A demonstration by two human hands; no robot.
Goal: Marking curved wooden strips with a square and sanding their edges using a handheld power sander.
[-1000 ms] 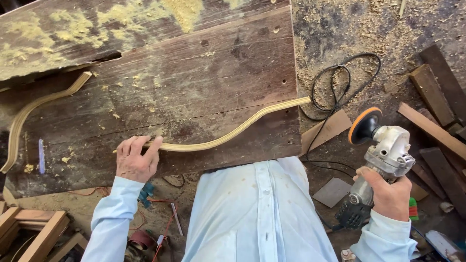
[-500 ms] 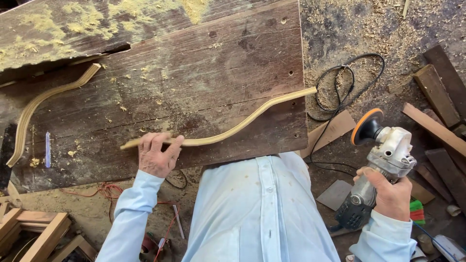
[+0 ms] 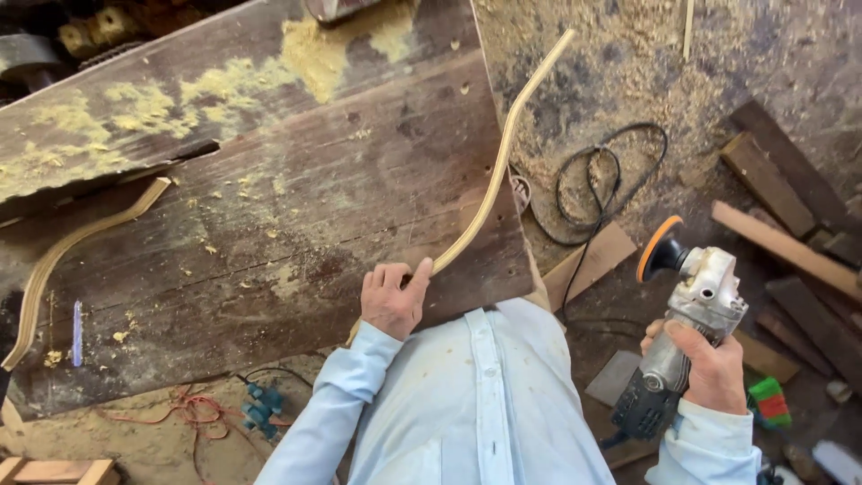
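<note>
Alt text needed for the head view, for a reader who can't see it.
Seen from above, a person's left hand grips one end of a curved wooden strip over a worn plank workbench, while the right hand holds an angle grinder off to the side. Sawdust and wood offcuts cover the floor.

Pale yellow curved strip; dark brown surface dusted yellow; grey grinder, orange-rimmed black disc; light blue shirt; black cable.

curved wood strip | tilted over workbench || angle grinder | held beside it
</note>
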